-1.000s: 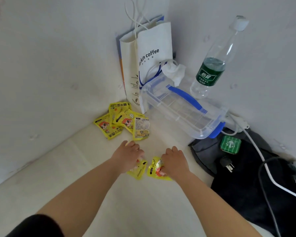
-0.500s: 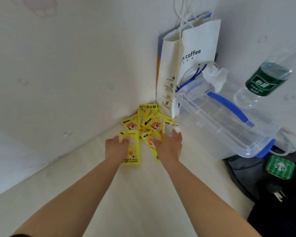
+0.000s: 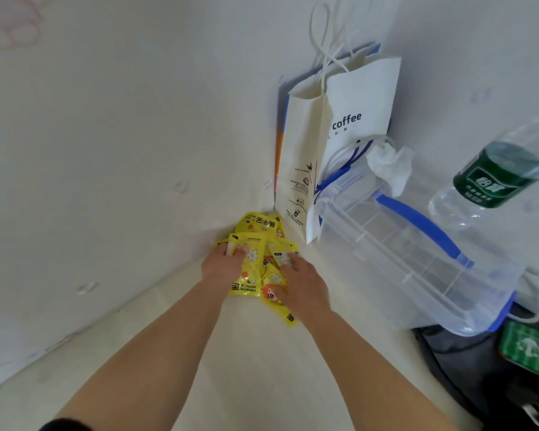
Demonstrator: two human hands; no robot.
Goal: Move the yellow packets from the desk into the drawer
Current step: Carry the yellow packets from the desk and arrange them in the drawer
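Several yellow packets (image 3: 260,241) with cartoon prints lie bunched in the corner of the pale desk (image 3: 246,362), against the wall. My left hand (image 3: 223,264) grips the pile's left side, thumb and fingers closed over a packet marked "hand warmer". My right hand (image 3: 299,284) presses on the pile's right side, fingers over the packets, with one yellow packet sticking out beneath the palm. No drawer is in view.
A white coffee paper bag (image 3: 333,150) stands in the corner right behind the packets. A clear plastic box with blue handles (image 3: 411,259) sits to the right, a green-labelled water bottle (image 3: 495,178) beyond it. Dark cloth with a green item (image 3: 526,346) and a plug lies at the lower right.
Both hands carried their packets from the middle of the desk to the corner pile and pushed all the packets together into one bunch. The view moved closer to the corner.
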